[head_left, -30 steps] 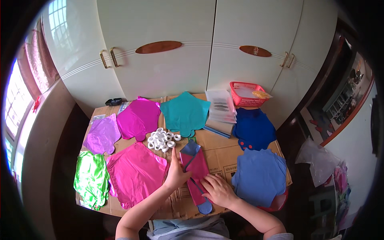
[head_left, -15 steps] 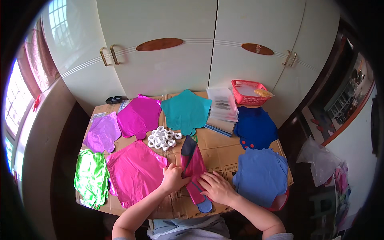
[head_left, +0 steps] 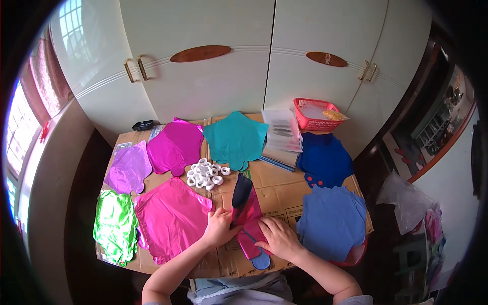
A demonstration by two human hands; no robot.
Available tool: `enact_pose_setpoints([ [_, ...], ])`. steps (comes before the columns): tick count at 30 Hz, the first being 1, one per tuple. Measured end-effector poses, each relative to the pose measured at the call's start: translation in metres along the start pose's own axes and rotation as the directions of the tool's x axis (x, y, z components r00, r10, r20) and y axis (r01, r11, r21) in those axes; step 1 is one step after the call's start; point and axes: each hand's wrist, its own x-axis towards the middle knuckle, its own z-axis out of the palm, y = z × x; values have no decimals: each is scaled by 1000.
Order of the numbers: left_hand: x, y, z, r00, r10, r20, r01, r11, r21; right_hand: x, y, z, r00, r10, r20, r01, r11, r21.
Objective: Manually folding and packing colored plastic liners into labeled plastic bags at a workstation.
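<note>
Between my hands lies a folded pink foil sheet (head_left: 247,211) with a dark navy end pointing away and a rounded blue tab (head_left: 261,261) at its near end. My left hand (head_left: 219,227) is closed on its left edge, thumb over the foil. On the other side my right hand (head_left: 280,238) has its fingers curled on the right edge, thumb nearer me. Part of the foil's folds is hidden under the fingers. A stack of flat pink foil sheets (head_left: 173,216) rests left of my left hand; blue sheets (head_left: 333,221) lie right of my right hand.
Farther off on the cardboard-covered table (head_left: 272,195) are white rings (head_left: 204,174), teal sheets (head_left: 236,140), magenta sheets (head_left: 175,145), dark blue sheets (head_left: 326,158) and clear plastic sleeves (head_left: 282,132). Lilac (head_left: 128,166) and green foil sheets (head_left: 114,223) line the left. A red basket (head_left: 311,123) stands behind.
The folded foil has spread wider on the right, and its dark end has tilted a little to the right. My right hand has shifted slightly; my left hand holds its place.
</note>
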Motion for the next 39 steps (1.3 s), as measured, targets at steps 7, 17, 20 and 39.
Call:
enact_pose_setpoints([
  [7, 1, 9, -9, 998, 53, -27, -53, 999, 6, 4, -3, -8, 1000, 23, 11, -21, 996, -92],
  [17, -12, 15, -13, 942, 307, -135, -290, 948, 133, 0, -2, -5, 997, 69, 18, -69, 997, -22],
  [20, -18, 17, -12, 914, 384, -135, -349, 910, 226, -1, -2, -3, 995, 88, 56, -86, 996, -30],
  [39, -20, 17, -15, 948, 295, -121, -279, 951, 133, -2, -2, -4, 996, 79, 34, -77, 996, -45],
])
